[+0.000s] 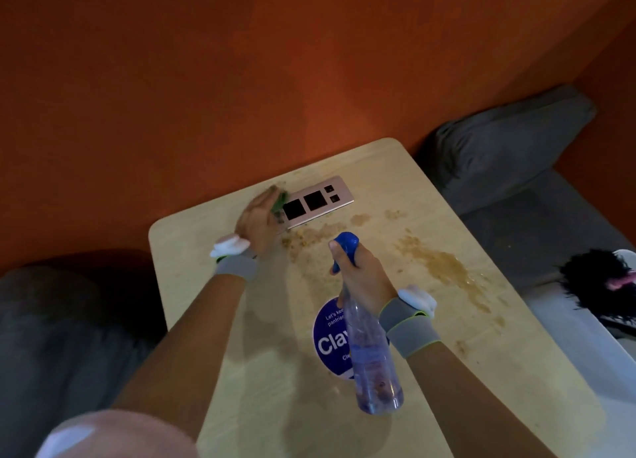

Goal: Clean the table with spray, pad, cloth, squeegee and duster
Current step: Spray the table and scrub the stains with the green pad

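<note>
Left hand (258, 223) pressing green pad (278, 203) flat onto table (447, 371), beside socket panel (318, 201) — pad seeming soft, light. Right hand (361, 273) gripping spray bottle (373, 358) at neck, above table middle — thin plastic, probably slippery when wet.

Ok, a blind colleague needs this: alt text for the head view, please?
A person's left hand presses a green pad on a stained wooden table beside a power panel, while the right hand holds a spray bottle above it. A black duster lies in a white tub at the right.
</note>
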A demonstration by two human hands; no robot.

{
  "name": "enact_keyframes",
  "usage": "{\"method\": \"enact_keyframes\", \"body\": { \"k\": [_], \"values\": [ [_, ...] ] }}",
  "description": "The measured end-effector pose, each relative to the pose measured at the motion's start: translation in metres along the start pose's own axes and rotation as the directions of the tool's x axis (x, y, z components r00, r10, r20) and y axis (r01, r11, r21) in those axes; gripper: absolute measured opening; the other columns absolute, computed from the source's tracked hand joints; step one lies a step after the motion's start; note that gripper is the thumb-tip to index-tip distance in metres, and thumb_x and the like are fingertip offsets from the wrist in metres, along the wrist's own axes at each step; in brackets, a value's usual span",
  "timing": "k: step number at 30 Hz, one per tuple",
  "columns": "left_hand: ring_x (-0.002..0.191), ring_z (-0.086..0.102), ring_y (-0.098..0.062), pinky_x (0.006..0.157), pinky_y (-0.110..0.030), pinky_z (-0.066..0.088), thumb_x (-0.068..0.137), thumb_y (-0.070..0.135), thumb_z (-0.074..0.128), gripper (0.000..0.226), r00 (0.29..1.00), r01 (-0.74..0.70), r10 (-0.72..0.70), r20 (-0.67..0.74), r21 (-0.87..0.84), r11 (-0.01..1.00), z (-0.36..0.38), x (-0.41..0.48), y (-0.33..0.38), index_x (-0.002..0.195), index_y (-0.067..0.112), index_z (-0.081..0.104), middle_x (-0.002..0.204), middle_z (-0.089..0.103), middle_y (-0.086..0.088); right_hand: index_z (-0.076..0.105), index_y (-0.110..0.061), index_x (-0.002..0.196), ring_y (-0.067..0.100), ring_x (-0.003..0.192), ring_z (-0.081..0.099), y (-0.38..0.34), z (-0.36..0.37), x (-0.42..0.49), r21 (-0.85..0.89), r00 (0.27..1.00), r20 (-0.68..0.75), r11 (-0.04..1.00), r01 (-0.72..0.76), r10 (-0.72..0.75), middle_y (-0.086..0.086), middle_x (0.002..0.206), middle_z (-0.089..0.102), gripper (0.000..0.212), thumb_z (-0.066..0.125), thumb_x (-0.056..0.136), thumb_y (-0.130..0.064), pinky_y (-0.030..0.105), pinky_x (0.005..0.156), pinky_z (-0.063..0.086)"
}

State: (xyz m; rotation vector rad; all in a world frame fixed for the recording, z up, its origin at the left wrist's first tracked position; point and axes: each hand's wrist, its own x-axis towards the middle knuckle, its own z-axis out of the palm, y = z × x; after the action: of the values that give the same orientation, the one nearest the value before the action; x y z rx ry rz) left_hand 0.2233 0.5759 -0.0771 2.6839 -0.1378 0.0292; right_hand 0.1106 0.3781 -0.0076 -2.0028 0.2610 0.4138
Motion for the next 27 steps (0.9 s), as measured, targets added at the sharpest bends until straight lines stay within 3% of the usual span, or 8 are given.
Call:
{"method": "enact_keyframes", "body": {
  "k": [4,8,12,15,19,21,24,27],
  "values": [
    [0.13,0.039,-0.039,0.109,-0.045,0.031,0.088,0.011,0.038,0.053,0.932,0.249,-0.243,-0.268,-0.011,0.968,0.002,-0.008,-0.01,0.14,0.0,0.043,0.143,0.041,-0.022,0.053,-0.006,0.093,0.014,0.043,0.056,0.004,0.004,0.003,0.026,1.0,0.004,1.0,-0.012,0.012,-0.022,0.042,0.055,0.044,0.039,0.1,-0.047,0.02,0.065,0.045],
    [0.131,0.041,-0.035,0.104,-0.045,0.034,0.085,0.032,0.021,0.067,0.914,0.353,-0.337,-0.226,0.035,0.935,0.021,-0.005,0.035,0.142,0.002,0.041,0.144,0.042,-0.019,0.057,-0.004,0.092,0.009,0.054,0.055,0.007,0.0,0.008,0.032,0.999,-0.033,0.999,-0.02,0.021,-0.012,0.043,0.055,0.047,0.04,0.1,-0.046,0.024,0.071,0.043],
    [0.138,0.031,-0.031,0.107,-0.042,0.031,0.095,0.025,0.033,0.057,0.959,0.276,-0.264,-0.102,0.132,0.952,0.026,0.024,0.067,0.147,0.003,0.029,0.152,0.029,-0.017,0.056,-0.005,0.089,0.009,0.057,0.056,0.011,-0.006,0.014,0.057,0.998,-0.057,0.998,-0.029,0.032,-0.008,0.043,0.054,0.045,0.042,0.1,-0.045,0.026,0.072,0.045],
    [0.14,0.026,-0.03,0.111,-0.038,0.028,0.094,0.018,0.036,0.058,0.993,0.121,-0.121,-0.012,0.207,0.971,0.025,0.03,0.069,0.148,0.002,0.022,0.154,0.024,-0.018,0.057,-0.004,0.089,0.005,0.061,0.056,0.012,-0.009,0.017,0.041,0.997,-0.072,0.999,-0.03,0.033,-0.008,0.06,0.058,0.045,0.042,0.1,-0.045,0.021,0.071,0.041],
    [0.143,0.023,-0.024,0.114,-0.032,0.022,0.09,-0.003,0.042,0.063,0.953,-0.143,0.15,0.263,-0.044,0.989,0.023,0.057,0.082,0.15,0.011,0.027,0.157,0.023,-0.007,0.056,-0.004,0.089,0.009,0.063,0.058,0.008,-0.005,0.017,0.055,0.998,-0.054,0.998,-0.025,0.028,-0.003,0.066,0.06,0.044,0.041,0.1,-0.044,0.028,0.078,0.044],
    [0.136,0.038,-0.027,0.108,-0.026,0.027,0.089,-0.011,0.041,0.055,0.889,-0.209,0.283,0.36,-0.231,0.95,0.016,0.06,0.099,0.14,0.009,0.045,0.147,0.042,-0.013,0.055,-0.007,0.088,0.01,0.06,0.058,0.007,-0.005,0.016,0.063,0.998,-0.054,0.998,-0.03,0.033,-0.006,0.051,0.058,0.043,0.04,0.1,-0.046,0.03,0.079,0.046],
    [0.12,0.056,-0.02,0.096,-0.017,0.039,0.089,-0.014,0.04,0.048,0.812,-0.096,0.327,0.483,-0.442,0.892,0.0,0.04,0.102,0.12,0.011,0.066,0.129,0.06,-0.008,0.058,-0.003,0.09,0.012,0.055,0.057,0.01,-0.009,0.011,0.069,0.997,-0.039,0.996,-0.065,0.067,-0.01,0.044,0.057,0.05,0.04,0.099,-0.049,0.033,0.079,0.048],
    [0.103,0.062,-0.021,0.093,-0.036,0.047,0.087,-0.013,0.039,0.055,0.939,0.071,0.151,0.31,-0.601,0.796,-0.024,0.014,0.07,0.11,0.026,0.07,0.122,0.065,0.0,0.057,-0.007,0.1,0.007,0.046,0.058,0.014,-0.01,0.004,0.04,0.997,0.042,0.997,-0.073,0.071,-0.016,0.041,0.057,0.046,0.04,0.099,-0.05,0.037,0.084,0.05]
  ]
}}
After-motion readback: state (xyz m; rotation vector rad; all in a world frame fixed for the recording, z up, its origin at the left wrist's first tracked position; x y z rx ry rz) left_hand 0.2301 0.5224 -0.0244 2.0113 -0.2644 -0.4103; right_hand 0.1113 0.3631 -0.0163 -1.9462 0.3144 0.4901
